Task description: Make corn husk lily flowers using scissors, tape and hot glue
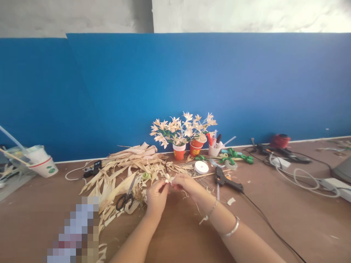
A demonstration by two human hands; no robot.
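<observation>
A small pale flower [169, 178], which looks made of dried husk, is pinched between my two hands above the table. My left hand [157, 199] grips it from below with thumb and forefinger. From the other side, the fingers of my right hand [186, 184] close on its edge. Dried corn husks [120, 175] lie in a heap to the left, with black-handled scissors [126, 200] on them. Behind my hands, finished-looking pale flowers [175, 126] stand in red paper cups [179, 153]. A white tape roll [201, 167] lies just beyond my right hand.
A black glue gun [227, 180] rests to the right, its cord trailing towards me. Green wrapped pieces [233, 155] and a cup of pens [215, 149] are behind it. White cables [301, 179] lie far right; a white paper cup [45, 166] stands left. A blue partition [192, 80] bounds the back.
</observation>
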